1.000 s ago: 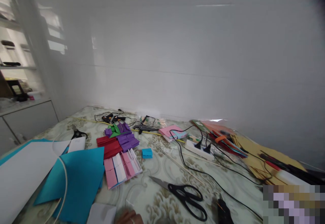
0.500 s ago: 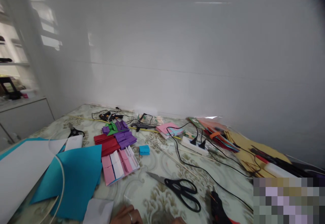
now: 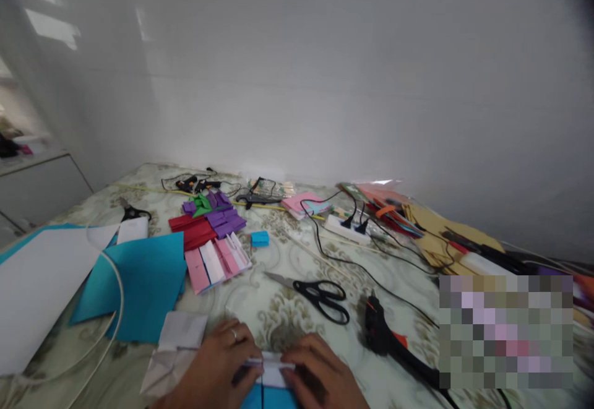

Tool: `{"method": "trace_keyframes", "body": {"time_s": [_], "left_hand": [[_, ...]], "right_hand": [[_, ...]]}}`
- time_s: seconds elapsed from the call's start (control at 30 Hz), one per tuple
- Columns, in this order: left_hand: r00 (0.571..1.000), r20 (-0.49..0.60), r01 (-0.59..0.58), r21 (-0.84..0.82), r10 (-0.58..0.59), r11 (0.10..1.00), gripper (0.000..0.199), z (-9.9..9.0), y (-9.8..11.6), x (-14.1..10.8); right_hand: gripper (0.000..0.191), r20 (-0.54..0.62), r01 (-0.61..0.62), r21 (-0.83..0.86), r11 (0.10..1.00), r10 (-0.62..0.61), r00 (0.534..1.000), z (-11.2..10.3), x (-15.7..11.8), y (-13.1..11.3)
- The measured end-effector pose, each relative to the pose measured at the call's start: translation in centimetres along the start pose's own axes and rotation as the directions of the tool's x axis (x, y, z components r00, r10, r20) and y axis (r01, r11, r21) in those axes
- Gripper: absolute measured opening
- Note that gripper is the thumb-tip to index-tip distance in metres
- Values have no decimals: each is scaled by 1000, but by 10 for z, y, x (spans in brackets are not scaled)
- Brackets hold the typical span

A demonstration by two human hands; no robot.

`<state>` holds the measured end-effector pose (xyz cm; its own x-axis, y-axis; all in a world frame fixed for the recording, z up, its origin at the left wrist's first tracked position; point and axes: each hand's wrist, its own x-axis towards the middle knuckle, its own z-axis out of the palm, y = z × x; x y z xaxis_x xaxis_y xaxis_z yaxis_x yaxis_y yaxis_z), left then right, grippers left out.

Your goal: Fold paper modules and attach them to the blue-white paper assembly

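Observation:
At the bottom middle, a small folded paper, white on top and blue below, lies between my hands. My left hand, with a ring on one finger, pinches its left end. On the right end, the thumb and fingers of my right hand press the white fold. Left of my left hand is a creased white paper. Black-handled scissors lie just beyond my right hand, and a black glue gun rests to the right of it.
Blue sheets and a large white sheet cover the left side. Folded red paper and pink paper lie mid-left. A white power strip trails black cords at right, near yellow paper. The wall stands behind.
The view has tipped downward, so the table things sit higher in the picture. Both hands and the folded paper between them now show, where only fingers showed at the lower edge.

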<state>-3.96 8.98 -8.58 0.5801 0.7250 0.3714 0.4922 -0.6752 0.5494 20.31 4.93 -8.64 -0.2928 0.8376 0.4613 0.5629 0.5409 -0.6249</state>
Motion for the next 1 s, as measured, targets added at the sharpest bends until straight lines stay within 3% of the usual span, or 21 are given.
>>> {"method": "trace_keyframes", "body": {"time_s": [0.17,0.27,0.43,1.0], "left_hand": [[996,62,60,-3,-59,998,21,-28,18,5],[996,78,-36,19,35,999,14,-37,16,6],[991,114,-64,-4,64,998,8,-38,12,6],[987,160,-15,54,6,998,10,-40,18,5]], "right_hand": [[12,-27,-132,68,989,134,991,-7,6,-24],[15,1,-145,81,986,146,989,-9,5,-28],[14,17,-158,76,985,157,987,-8,2,-27],[15,36,-136,54,989,134,990,-10,4,-34]]}}
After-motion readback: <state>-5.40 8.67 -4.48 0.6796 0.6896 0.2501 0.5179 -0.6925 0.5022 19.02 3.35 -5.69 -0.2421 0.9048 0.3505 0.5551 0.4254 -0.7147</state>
